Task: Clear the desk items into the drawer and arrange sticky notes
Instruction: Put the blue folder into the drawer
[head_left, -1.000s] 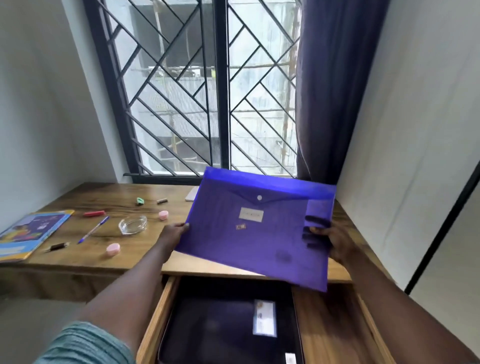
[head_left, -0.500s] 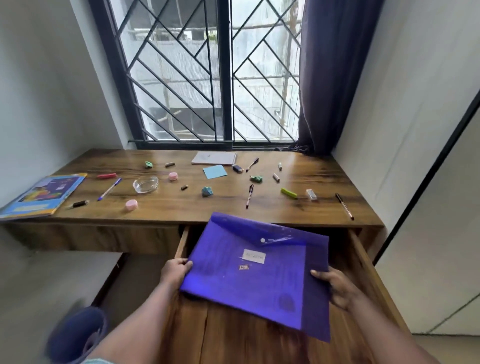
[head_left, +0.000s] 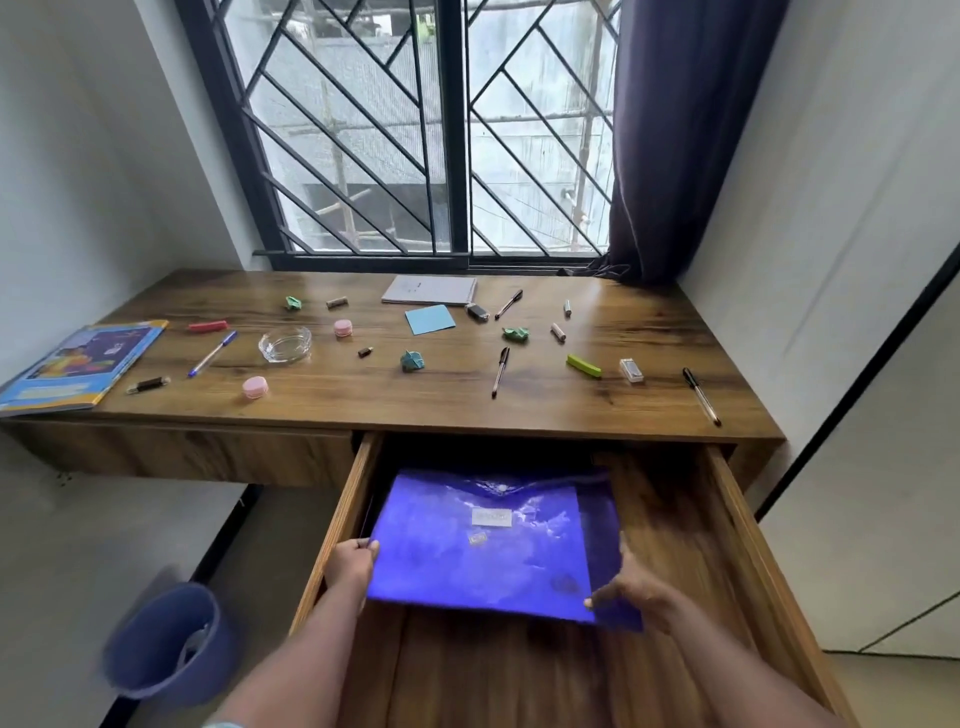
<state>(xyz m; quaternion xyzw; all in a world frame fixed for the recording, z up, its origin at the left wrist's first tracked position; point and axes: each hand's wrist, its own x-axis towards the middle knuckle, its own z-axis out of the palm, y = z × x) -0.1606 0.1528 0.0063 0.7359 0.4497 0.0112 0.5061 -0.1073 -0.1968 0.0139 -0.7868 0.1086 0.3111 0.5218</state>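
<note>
A purple plastic folder (head_left: 483, 545) with a snap flap lies low inside the open wooden drawer (head_left: 737, 545). My left hand (head_left: 352, 564) grips its left edge and my right hand (head_left: 631, 592) pinches its front right corner. On the desk (head_left: 649, 332) behind lie a blue sticky note pad (head_left: 429, 319), a spiral notepad (head_left: 429, 289), several pens such as the black one (head_left: 500, 371), crumpled green notes (head_left: 412, 360), pink caps (head_left: 255, 387) and a glass ashtray (head_left: 285, 344).
A blue picture book (head_left: 78, 366) lies on the desk's left end. A blue waste bin (head_left: 166, 642) stands on the floor left of the drawer. A barred window and a dark curtain (head_left: 670, 140) back the desk; walls close in on both sides.
Both hands brought the purple folder down from above the desk into the open drawer. The view tilted down and pulled back, showing the whole desktop.
</note>
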